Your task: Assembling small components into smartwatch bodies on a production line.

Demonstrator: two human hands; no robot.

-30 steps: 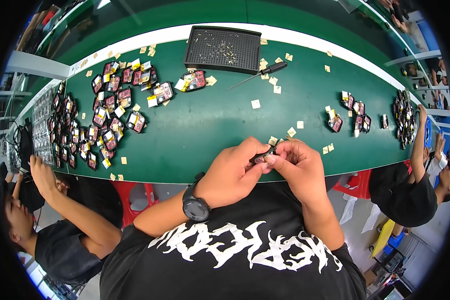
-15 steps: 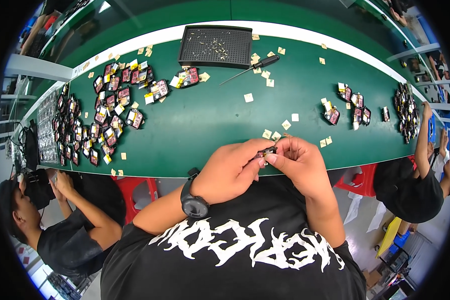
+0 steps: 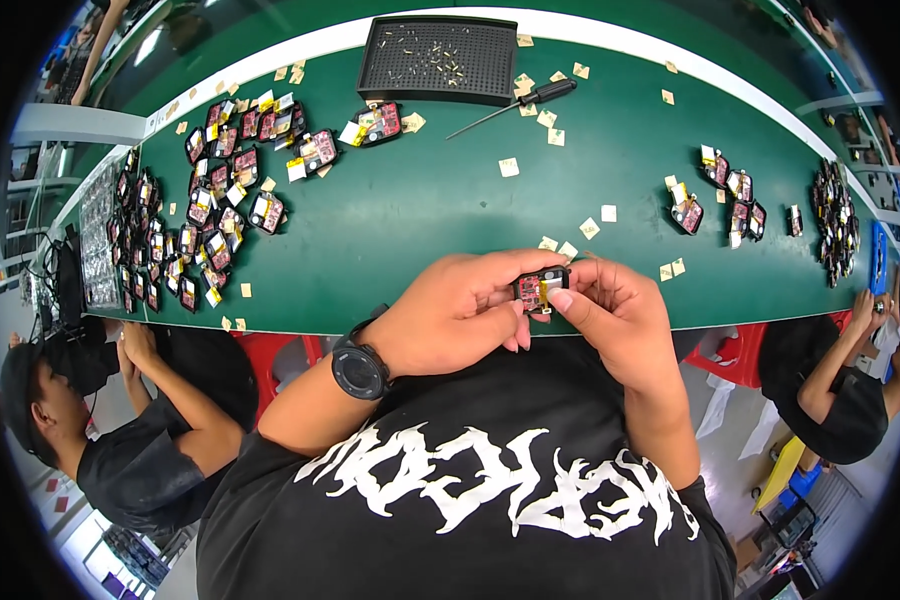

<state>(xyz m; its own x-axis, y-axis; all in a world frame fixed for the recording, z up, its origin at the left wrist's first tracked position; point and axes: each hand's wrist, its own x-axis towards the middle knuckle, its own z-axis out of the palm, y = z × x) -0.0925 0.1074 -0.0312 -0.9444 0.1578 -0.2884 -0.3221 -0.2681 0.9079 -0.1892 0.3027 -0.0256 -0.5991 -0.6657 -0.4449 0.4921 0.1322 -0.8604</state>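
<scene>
Just over the near edge of the table, a small black casing with a red circuit board (image 3: pixel 537 291) is held between my hands. Its open side, with the red board and a strip of yellow tape, faces up. My left hand (image 3: pixel 455 308) is closed on its left side, fingers curled under and around it. My right hand (image 3: pixel 620 308) pinches the right end, the thumb lying on the tape side. Several pale square paper pieces (image 3: pixel 567 250) lie on the table beyond my fingers. The underside of the casing is hidden by my fingers.
Many similar casings (image 3: pixel 215 180) cover the left of the green table (image 3: pixel 400 230); more (image 3: pixel 740 205) lie at the right. At the back are a black tray (image 3: pixel 435 90) with small metal parts and a screwdriver (image 3: pixel 545 95). Co-workers (image 3: pixel 150 450) sit on both sides.
The casing has tilted so its red board and yellow tape now face up more fully. The table has shifted slightly up in the picture. The right-hand co-worker's arm has come down from the table.
</scene>
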